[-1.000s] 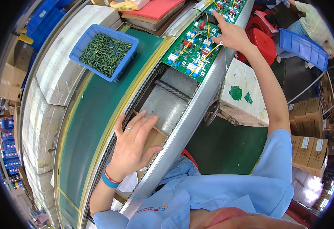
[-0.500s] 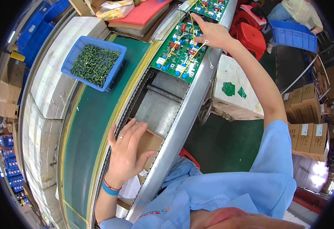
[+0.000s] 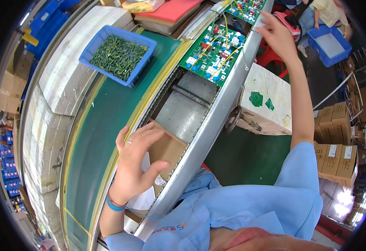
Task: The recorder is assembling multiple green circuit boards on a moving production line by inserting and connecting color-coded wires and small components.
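Note:
A green circuit board [image 3: 204, 50] with blue, red and white components and yellow wires lies across the two rails of the conveyor. One wire with a ring end hangs over the right rail. My right hand [image 3: 278, 37] is above the far right rail, beside the board, thumb and fingers apart and nothing visible between them. A second green board [image 3: 252, 10] lies just beyond. My left hand [image 3: 135, 163] hovers over the near part of the conveyor with fingers spread, holding nothing.
A blue bin [image 3: 147, 56] of small dark green parts stands on the green belt [image 3: 103, 129] at left. White foam blocks [image 3: 51, 146] line the belt's outer side. A white block [image 3: 271, 88] and handwheel [image 3: 233, 119] stand right of the rail. Cartons [image 3: 335, 161] and people are farther right.
My right hand has moved off the board to the right, past the rail. My left hand has shifted slightly, still spread. The view has moved a little.

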Available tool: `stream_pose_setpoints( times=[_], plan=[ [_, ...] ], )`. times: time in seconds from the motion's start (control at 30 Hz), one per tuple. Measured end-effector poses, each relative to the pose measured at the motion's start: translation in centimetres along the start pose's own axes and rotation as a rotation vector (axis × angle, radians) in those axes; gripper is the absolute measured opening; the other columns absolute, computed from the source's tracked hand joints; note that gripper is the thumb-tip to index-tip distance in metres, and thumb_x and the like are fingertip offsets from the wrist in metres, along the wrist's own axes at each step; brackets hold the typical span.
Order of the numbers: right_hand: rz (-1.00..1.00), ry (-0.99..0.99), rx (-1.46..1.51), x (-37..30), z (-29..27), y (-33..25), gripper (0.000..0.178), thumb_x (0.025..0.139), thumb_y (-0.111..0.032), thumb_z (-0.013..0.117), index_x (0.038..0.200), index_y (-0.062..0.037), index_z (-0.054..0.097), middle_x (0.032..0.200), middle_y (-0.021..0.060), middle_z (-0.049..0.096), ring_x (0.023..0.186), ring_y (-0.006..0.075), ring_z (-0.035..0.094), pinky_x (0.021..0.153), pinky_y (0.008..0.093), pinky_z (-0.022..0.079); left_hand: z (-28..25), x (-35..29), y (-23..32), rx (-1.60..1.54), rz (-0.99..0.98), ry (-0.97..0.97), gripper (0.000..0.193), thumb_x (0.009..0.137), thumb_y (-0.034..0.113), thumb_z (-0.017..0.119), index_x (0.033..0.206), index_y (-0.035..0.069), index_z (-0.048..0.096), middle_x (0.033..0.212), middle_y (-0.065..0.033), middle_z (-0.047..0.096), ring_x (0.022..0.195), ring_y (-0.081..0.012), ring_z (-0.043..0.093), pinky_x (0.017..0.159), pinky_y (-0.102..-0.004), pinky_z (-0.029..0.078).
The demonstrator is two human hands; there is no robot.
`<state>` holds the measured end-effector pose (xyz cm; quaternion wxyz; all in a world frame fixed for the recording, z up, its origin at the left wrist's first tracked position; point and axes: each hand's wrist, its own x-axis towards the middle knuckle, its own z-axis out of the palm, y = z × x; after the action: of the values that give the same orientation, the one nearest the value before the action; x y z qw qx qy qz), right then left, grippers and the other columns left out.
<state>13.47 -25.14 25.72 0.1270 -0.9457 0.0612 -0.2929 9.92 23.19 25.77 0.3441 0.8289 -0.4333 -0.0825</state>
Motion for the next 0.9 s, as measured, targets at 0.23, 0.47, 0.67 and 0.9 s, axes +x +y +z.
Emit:
stream_pose_setpoints(
  times=[0.23,0.47,0.67,0.9],
  plan=[
    [-0.345,-0.214,0.283,-11.0,-0.9,-16.0,0.026,0.084,0.002,0.062,0.107,-0.0077,0.069,0.101,0.0081,0.069,0.076,0.0191,0.068,0.062,0.0265,0.053,-3.2,0.4,5.5,-1.018,0.136,0.183,0.049,0.094,0.054,0.049,0.106,0.008,0.060,0.095,-0.0135,0.070,0.098,-0.0362,0.065,0.106,-0.0528,0.022],
    [-0.300,-0.393,0.004,-10.7,5.9,-16.1,0.016,0.084,-0.008,0.062,0.098,-0.0137,0.068,0.091,0.0017,0.069,0.075,0.0249,0.067,0.060,0.0356,0.052,-5.5,-0.9,6.8,-1.006,0.280,0.238,0.037,0.093,0.045,0.048,0.098,0.009,0.056,0.086,-0.0103,0.064,0.086,-0.0307,0.059,0.093,-0.0475,0.021],
    [-0.253,-0.414,-0.147,-9.8,6.5,-14.4,0.027,0.076,-0.003,0.058,0.098,-0.0144,0.068,0.087,0.0027,0.069,0.077,0.0244,0.068,0.062,0.0393,0.052,-7.1,-2.7,8.6,-0.953,0.419,0.286,0.027,0.093,0.037,0.047,0.092,0.010,0.052,0.078,-0.0076,0.058,0.076,-0.0261,0.054,0.081,-0.0430,0.020],
    [-0.234,-0.312,-0.173,-8.3,8.1,-12.5,0.012,0.073,-0.005,0.060,0.084,-0.0085,0.062,0.079,0.0084,0.065,0.077,0.0301,0.067,0.061,0.0435,0.053,-7.6,-1.6,9.7,-1.037,0.606,0.148,0.018,0.092,0.028,0.046,0.084,0.011,0.048,0.068,-0.0044,0.052,0.064,-0.0206,0.048,0.068,-0.0377,0.019]
  ],
)
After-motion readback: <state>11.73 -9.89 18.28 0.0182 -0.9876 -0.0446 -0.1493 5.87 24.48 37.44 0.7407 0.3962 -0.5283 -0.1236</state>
